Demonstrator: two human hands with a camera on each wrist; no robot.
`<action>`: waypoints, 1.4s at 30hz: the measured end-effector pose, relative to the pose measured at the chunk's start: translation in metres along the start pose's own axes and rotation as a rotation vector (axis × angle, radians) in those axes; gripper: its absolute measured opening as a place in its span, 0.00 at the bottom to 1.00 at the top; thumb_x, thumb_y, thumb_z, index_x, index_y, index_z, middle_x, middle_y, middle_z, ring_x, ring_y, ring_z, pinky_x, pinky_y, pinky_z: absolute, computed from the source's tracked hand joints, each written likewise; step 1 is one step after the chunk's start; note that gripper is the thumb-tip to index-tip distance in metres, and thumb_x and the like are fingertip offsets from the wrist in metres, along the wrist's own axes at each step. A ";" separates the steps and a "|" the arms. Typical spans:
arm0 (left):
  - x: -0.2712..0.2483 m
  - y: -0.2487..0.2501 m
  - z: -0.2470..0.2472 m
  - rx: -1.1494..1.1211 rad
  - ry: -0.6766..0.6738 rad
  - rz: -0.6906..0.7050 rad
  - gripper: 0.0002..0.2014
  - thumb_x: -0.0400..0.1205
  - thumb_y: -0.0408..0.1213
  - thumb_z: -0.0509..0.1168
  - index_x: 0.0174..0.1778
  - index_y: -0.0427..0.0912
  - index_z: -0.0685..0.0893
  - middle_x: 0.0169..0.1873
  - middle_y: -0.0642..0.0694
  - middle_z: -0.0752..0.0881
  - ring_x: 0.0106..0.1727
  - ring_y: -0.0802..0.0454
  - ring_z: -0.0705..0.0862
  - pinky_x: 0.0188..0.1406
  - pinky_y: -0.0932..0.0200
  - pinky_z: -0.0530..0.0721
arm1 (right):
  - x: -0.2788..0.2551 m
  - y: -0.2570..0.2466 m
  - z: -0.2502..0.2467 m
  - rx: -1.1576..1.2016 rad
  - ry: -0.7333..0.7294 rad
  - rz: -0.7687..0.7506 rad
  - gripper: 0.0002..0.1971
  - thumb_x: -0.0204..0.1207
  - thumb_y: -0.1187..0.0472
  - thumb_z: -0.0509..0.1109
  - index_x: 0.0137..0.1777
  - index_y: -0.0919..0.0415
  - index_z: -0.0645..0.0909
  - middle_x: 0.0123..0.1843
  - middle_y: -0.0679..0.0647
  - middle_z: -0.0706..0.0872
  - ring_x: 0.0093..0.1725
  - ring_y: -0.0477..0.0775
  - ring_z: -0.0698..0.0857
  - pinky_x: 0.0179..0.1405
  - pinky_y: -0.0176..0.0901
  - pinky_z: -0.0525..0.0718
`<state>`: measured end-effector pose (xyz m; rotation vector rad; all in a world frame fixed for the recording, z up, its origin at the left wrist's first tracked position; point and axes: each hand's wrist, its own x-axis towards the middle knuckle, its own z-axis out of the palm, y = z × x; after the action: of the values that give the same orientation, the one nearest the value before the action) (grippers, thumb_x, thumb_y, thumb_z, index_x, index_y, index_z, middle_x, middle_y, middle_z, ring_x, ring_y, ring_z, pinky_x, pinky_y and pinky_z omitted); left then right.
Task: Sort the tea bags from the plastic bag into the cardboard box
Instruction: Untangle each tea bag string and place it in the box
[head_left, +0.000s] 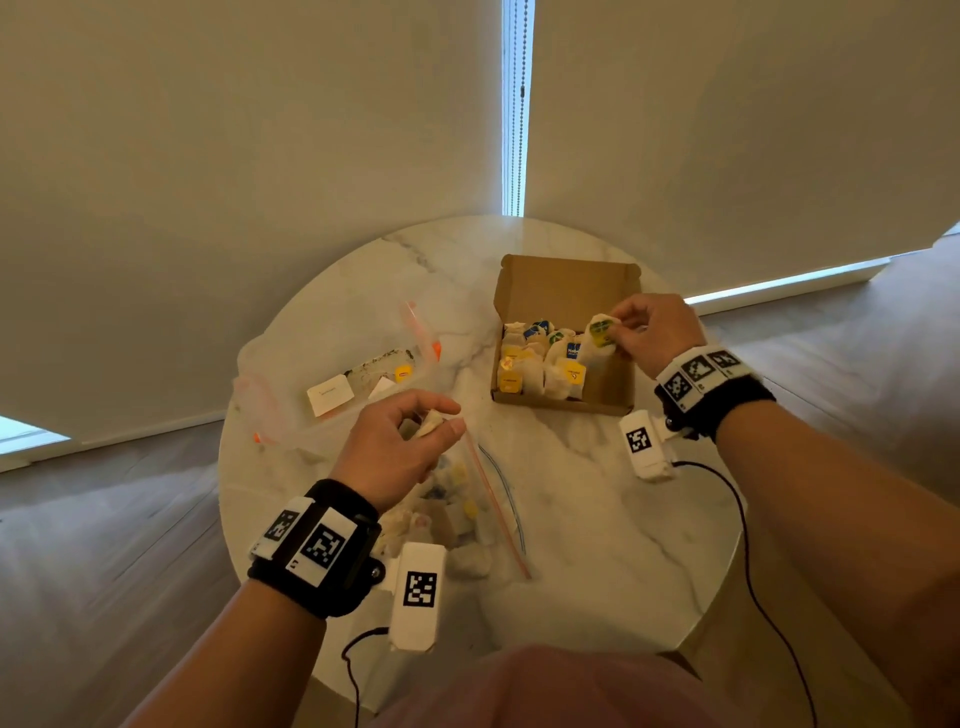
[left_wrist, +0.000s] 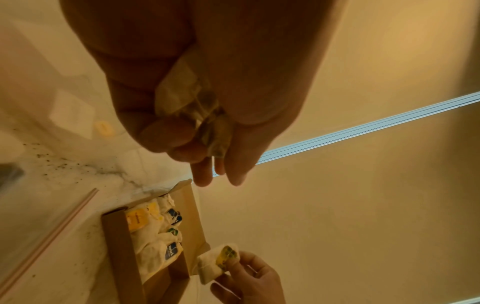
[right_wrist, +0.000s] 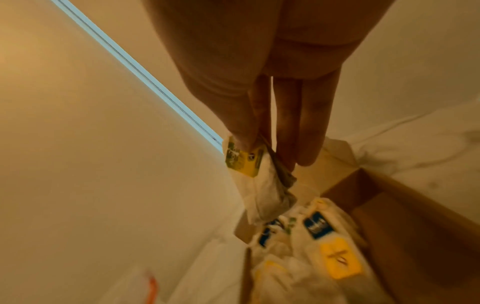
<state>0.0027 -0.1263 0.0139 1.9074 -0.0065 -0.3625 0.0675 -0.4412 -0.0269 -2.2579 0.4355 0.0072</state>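
Observation:
An open cardboard box (head_left: 613, 387) (left_wrist: 119, 242) (right_wrist: 405, 216) sits on the round marble table, holding several tea bags (head_left: 535, 366) with yellow, blue and green tags. My right hand (head_left: 649, 335) (right_wrist: 262, 139) pinches a tea bag with a yellow-green tag (head_left: 597, 340) (left_wrist: 215, 261) (right_wrist: 257, 181) over the box's right part. My left hand (head_left: 400, 441) (left_wrist: 207, 127) holds a crumpled tea bag (head_left: 431, 422) (left_wrist: 192, 102) above the clear plastic bag (head_left: 462, 519), which lies near the table's front with more tea bags inside.
A second clear zip bag (head_left: 332, 384) with an orange slider, a white card and loose tea dust lies at the table's left. The table (head_left: 597, 519) has a bare patch at the front right. Cables hang from both wrist cameras.

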 end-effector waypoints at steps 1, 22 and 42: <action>0.001 -0.001 0.000 -0.001 -0.001 -0.005 0.02 0.78 0.35 0.75 0.45 0.45 0.90 0.29 0.49 0.80 0.19 0.56 0.75 0.22 0.60 0.76 | 0.006 0.008 0.007 -0.049 -0.015 0.016 0.04 0.74 0.62 0.76 0.46 0.52 0.86 0.43 0.52 0.89 0.42 0.53 0.88 0.47 0.52 0.89; 0.024 -0.017 -0.005 0.030 -0.007 -0.083 0.04 0.79 0.34 0.73 0.47 0.48 0.90 0.37 0.34 0.87 0.22 0.52 0.76 0.23 0.59 0.77 | 0.056 0.035 0.044 -0.597 -0.121 0.183 0.08 0.82 0.64 0.65 0.49 0.68 0.83 0.42 0.59 0.80 0.43 0.62 0.82 0.43 0.48 0.80; 0.026 -0.018 -0.006 0.023 0.010 -0.079 0.06 0.79 0.32 0.74 0.48 0.46 0.89 0.36 0.32 0.84 0.22 0.53 0.77 0.23 0.57 0.79 | 0.063 0.034 0.049 -0.606 -0.066 0.098 0.05 0.82 0.70 0.60 0.46 0.66 0.76 0.45 0.62 0.81 0.40 0.59 0.77 0.42 0.47 0.77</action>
<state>0.0258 -0.1192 -0.0068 1.9360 0.0714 -0.4075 0.1223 -0.4455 -0.0936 -2.8136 0.5632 0.3001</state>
